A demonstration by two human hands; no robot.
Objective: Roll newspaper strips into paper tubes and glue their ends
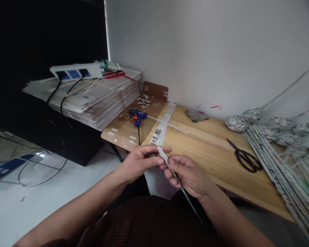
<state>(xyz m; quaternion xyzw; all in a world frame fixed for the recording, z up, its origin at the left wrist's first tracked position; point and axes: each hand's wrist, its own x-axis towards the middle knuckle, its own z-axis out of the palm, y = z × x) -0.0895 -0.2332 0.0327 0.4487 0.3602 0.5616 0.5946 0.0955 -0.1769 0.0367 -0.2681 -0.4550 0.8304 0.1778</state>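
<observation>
A thin rolled paper stick (pixel 187 197) slants down to the right in front of my body, its flattened pale end uppermost. Around its upper part, the fingers and thumb of my right hand (pixel 187 173) are closed. My left hand (pixel 141 161) pinches the same stick near the pale end, thumb below and forefinger behind it. Both hands are just off the front edge of the wooden table (pixel 195 151). Beyond them lies a blue glue gun (pixel 139 117) with a long white glue stick (pixel 175 128) at its rear.
Black-handled scissors (pixel 245 159) lie at right, beside a bundle of paper sticks (pixel 270 168) and several woven paper balls (pixel 236 123). A grey rag (pixel 196 115) is near the wall. At left, a power strip (pixel 76 71) sits on stacked newspapers (pixel 103 106).
</observation>
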